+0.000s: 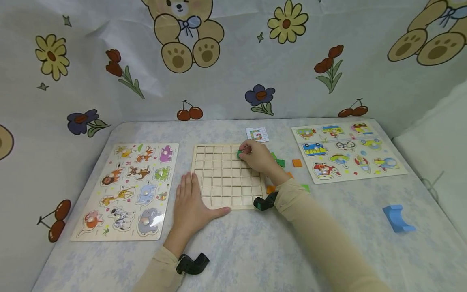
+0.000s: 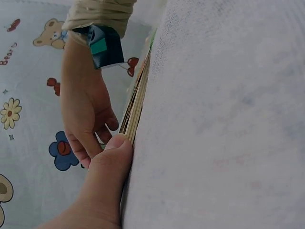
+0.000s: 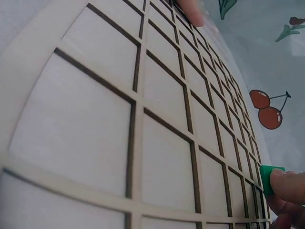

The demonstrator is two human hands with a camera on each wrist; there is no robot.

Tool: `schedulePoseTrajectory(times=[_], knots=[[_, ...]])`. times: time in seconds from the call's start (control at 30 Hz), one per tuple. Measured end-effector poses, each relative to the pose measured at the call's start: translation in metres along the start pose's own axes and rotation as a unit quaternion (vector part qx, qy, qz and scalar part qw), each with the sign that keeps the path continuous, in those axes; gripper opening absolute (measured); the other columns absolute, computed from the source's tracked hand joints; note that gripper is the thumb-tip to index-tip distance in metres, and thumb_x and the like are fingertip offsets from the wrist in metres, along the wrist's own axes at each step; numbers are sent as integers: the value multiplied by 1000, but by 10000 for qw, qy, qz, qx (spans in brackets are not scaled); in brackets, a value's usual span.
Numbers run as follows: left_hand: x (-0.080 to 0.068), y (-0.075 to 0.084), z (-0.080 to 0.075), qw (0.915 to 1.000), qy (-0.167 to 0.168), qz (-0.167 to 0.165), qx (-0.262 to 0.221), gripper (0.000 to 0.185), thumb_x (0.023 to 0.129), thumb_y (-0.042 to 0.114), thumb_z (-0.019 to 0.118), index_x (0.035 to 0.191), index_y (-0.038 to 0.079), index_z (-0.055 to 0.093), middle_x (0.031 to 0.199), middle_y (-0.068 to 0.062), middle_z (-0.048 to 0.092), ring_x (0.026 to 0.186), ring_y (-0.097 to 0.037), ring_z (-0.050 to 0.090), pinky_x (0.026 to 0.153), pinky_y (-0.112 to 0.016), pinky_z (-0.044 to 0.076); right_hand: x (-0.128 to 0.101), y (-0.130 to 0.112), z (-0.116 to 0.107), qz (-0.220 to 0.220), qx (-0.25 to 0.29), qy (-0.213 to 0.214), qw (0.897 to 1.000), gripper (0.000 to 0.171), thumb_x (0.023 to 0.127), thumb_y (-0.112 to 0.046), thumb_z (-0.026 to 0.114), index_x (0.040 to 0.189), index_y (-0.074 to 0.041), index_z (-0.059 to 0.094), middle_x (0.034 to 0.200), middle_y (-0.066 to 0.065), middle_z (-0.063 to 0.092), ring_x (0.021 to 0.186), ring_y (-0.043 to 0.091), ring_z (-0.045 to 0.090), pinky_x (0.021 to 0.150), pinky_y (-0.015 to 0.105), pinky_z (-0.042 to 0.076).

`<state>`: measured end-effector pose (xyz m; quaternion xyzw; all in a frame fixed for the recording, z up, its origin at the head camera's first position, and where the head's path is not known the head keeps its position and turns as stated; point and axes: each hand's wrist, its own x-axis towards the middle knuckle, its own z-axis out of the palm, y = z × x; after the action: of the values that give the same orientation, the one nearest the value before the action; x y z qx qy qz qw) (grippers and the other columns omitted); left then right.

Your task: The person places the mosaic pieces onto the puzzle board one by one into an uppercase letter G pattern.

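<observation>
with our nearer right hand [image 1: 258,156] we pinch the small green square block [image 1: 238,154] at the far rows of the pale wooden grid board [image 1: 217,170], left hand [image 1: 190,207] splayed against its near-left corner.

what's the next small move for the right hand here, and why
Probably lower the green square into a far-row cell: the right hand pinches it at the far side of the grid board, and the left hand touches the board's near-left corner, likely steadying it.
</observation>
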<state>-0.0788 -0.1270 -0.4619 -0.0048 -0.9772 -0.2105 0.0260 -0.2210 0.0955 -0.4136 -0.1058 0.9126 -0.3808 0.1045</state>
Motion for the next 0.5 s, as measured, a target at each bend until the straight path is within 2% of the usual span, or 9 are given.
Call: schedulePoseTrajectory(times=[0.13,0.3,0.4,0.5], knots=[[0,1,-1,10000,-53,-8,8,152,54,95,61,158,-3,7,166,-22,7,155,-36,3,126,-53,11,3,-4,8,-77,-191,46,9998,12,98,-21,64,108,-15,62,98,3,64,85,20,59,76,33,48],[0,1,-2,10000,-67,-29,12,152,54,94,62,158,-3,7,166,-22,7,155,-35,2,126,-52,11,4,-9,13,-112,-345,82,9993,11,97,-23,64,107,-16,63,95,1,65,82,19,59,71,32,48],[0,1,-2,10000,-82,-37,7,152,55,94,63,158,-3,7,166,-23,7,156,-35,2,126,-52,10,4,-11,15,-123,-481,88,9987,13,98,-23,64,108,-16,63,96,2,65,80,19,59,69,32,48],[0,1,-2,9999,-92,-40,-9,152,55,94,63,158,-3,7,166,-22,6,156,-35,2,126,-52,10,4,-11,16,-130,-638,78,9978,15,98,-24,63,110,-16,64,102,2,63,86,20,59,74,34,50]])
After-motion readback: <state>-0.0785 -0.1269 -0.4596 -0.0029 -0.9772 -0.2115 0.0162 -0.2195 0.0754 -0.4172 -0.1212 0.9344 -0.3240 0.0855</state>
